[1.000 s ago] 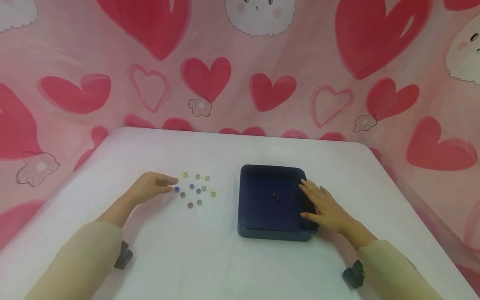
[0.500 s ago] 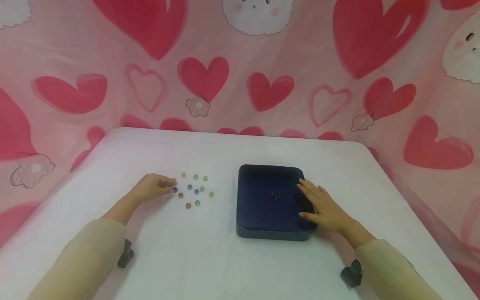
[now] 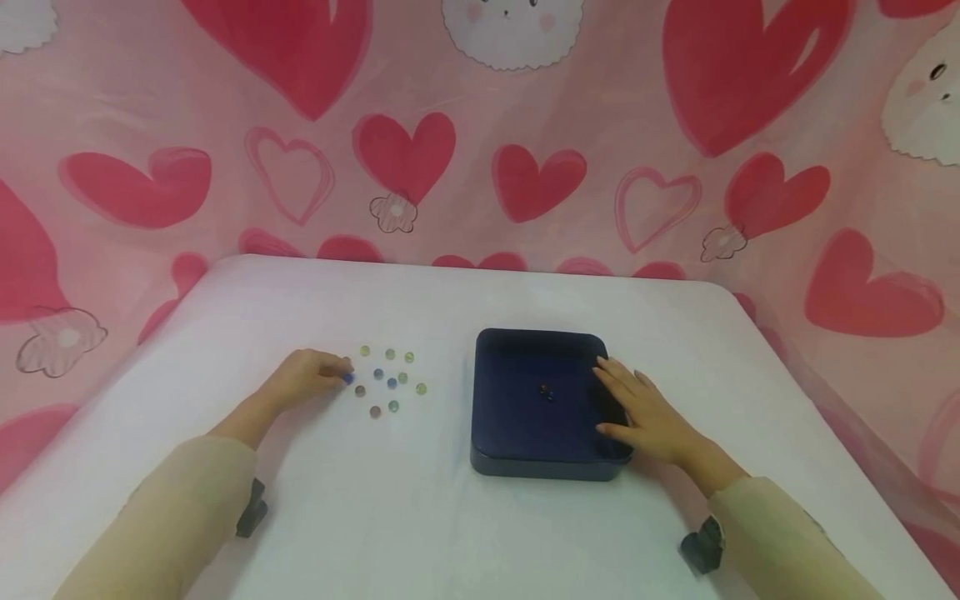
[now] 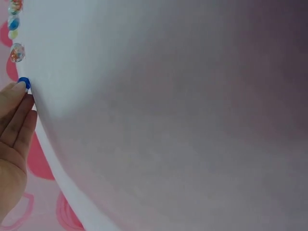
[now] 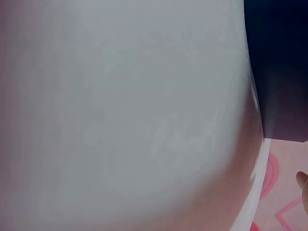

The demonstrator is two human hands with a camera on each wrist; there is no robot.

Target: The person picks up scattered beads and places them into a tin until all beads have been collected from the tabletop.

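At the left edge of a loose group of glass marbles (image 3: 392, 383), my left hand (image 3: 303, 379) pinches a deep blue marble (image 4: 24, 83) between thumb and fingertips. In the left wrist view, the thumb (image 4: 18, 87) lies against that marble, and part of it is covered. A dark blue square tray (image 3: 551, 467) stands on the right. My right hand (image 3: 656, 421) rests on its right rim with the fingers spread and straight. Two small marbles (image 3: 546, 390), one brownish and one dark, lie near the middle of the tray.
A white-covered table (image 3: 375, 517) lies under everything. Behind it hangs a pink cloth (image 3: 465, 192) printed with hearts. The tray's side wall (image 5: 284, 96) fills the upper right of the right wrist view.
My left thumb and fingers have closed in on the deep blue marble. The right hand stays at the tray's rim. The whole head view has shifted slightly.
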